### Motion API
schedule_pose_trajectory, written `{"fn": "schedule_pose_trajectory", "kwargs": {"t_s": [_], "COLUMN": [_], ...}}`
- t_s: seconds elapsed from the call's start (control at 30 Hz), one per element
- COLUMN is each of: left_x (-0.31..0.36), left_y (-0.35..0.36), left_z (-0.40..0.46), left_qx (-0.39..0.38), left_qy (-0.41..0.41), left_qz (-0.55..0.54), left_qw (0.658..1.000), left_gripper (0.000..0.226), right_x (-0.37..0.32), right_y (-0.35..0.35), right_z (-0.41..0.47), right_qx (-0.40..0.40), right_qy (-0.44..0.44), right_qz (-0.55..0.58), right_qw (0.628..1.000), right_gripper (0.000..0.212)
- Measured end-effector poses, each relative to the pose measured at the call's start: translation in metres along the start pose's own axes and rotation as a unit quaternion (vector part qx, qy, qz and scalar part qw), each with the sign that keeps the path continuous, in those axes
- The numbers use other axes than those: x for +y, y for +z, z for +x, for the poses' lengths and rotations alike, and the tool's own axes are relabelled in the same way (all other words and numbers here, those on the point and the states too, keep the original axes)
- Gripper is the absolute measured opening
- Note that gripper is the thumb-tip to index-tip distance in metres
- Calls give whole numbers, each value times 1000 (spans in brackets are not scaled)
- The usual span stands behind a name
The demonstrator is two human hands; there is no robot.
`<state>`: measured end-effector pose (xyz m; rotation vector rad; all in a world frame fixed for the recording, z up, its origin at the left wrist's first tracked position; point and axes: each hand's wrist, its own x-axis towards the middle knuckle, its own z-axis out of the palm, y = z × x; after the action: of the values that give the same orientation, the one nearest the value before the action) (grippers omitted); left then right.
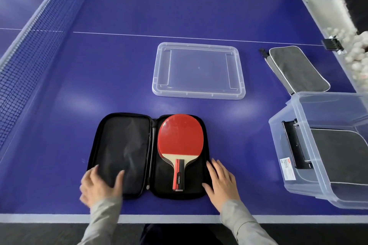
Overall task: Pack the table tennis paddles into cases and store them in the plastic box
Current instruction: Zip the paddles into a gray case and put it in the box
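The left hand (99, 184) is laid with relaxed, spread fingers on the lower edge of the empty left half of the black fabric case (121, 155), gripping nothing; the right hand (220, 180) is rested flat and loose against the case's lower right rim. The case is spread open like a book at the lower centre, and in its right half a paddle (180, 141) with smooth red rubber and a striped wooden handle is seen. Above it, a clear rectangular lid (199, 70) is laid flat on the blue table (139, 6). At the right edge, a grey zipped case (296, 69) is placed beside the translucent plastic box (298, 175), in which another dark case is held.
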<state>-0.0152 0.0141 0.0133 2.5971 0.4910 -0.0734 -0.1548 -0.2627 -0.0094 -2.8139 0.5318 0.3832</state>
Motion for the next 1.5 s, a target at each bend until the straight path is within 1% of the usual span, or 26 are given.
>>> {"fn": "schedule_pose_trajectory", "kwargs": {"t_s": [0.03, 0.1, 0.17, 0.23, 0.27, 0.33, 0.4, 0.43, 0.53, 0.6, 0.67, 0.7, 0.77, 0.8, 0.87, 0.93, 0.97, 1.03, 1.17, 1.23, 1.27, 1.3, 1.37, 1.4, 1.43, 1.5], "left_x": [-9, -25, -35, -41, -42, -43, -38, -34, -9, 11, 31, 41, 60, 68, 82, 93, 97, 104, 110, 108, 104, 100, 90, 86, 83, 81], "left_y": [-6, -13, -16, -18, -19, -28, -45, -55, -84, -96, -97, -94, -82, -74, -52, -32, -23, -9, 6, 6, 8, 11, 16, 18, 20, 24], "left_z": [10, 24, 31, 34, 35, 33, 28, 24, 7, -11, -32, -42, -63, -73, -89, -102, -107, -113, -117, -111, -104, -94, -67, -52, -38, -16], "left_qx": [-4, -41, -96, -127, -132, -140, -136, -128, -113, -135, -165, -172, -179, -186, -205, -220, -221, -217, -223, -219, -206, -195, -187, -202, -220, -268], "left_qy": [-28, -65, -68, -52, -46, -57, -67, -59, -10, 57, 145, 194, 280, 323, 405, 451, 466, 482, 492, 498, 484, 445, 296, 211, 139, 29], "left_qz": [11, 22, 22, 0, -31, -144, -246, -275, -335, -362, -352, -338, -297, -273, -224, -188, -174, -149, -131, -102, -96, -104, -119, -115, -112, -144], "left_qw": [1000, 997, 993, 991, 990, 978, 957, 951, 935, 921, 910, 905, 895, 887, 863, 844, 839, 836, 831, 833, 845, 868, 929, 949, 959, 952], "left_gripper": [79, 77, 65, 56, 51, 44, 47, 51, 64, 66, 61, 59, 59, 60, 59, 59, 59, 57, 59, 60, 58, 56, 55, 58, 63, 71], "right_x": [0, 1, 1, 2, 2, 1, 1, 0, 0, -2, -5, -8, -17, -23, -38, -49, -52, -53, -54, -53, -52, -49, -44, -42, -40, -38], "right_y": [1, 1, 1, 3, 2, 2, 1, 1, -1, -6, -15, -21, -36, -45, -65, -84, -91, -95, -87, -80, -77, -73, -65, -61, -57, -50], "right_z": [1, 1, 1, 2, 2, 2, 2, 2, 4, 4, 5, 6, 9, 11, 17, 21, 24, 28, 37, 41, 43, 44, 47, 47, 47, 48], "right_qx": [-9, -10, -33, -40, -42, -50, -52, -52, -58, -76, -82, -69, -11, 25, 86, 95, 84, 64, 66, 68, 72, 76, 75, 72, 67, 58], "right_qy": [1, 5, 6, 10, 13, 19, 25, 26, 30, 33, 42, 53, 92, 114, 147, 173, 180, 183, 211, 225, 234, 246, 272, 284, 293, 303], "right_qz": [9, 18, 12, 4, 1, 0, 2, 0, -8, -2, 33, 70, 185, 260, 422, 536, 560, 563, 504, 481, 478, 478, 476, 476, 475, 472], "right_qw": [1000, 1000, 999, 999, 999, 999, 998, 998, 998, 997, 995, 994, 978, 959, 890, 821, 805, 803, 835, 845, 843, 840, 833, 829, 827, 826], "right_gripper": [66, 65, 65, 65, 65, 65, 66, 66, 65, 64, 63, 62, 57, 51, 31, 13, 13, 17, 31, 32, 31, 30, 30, 30, 30, 31]}}
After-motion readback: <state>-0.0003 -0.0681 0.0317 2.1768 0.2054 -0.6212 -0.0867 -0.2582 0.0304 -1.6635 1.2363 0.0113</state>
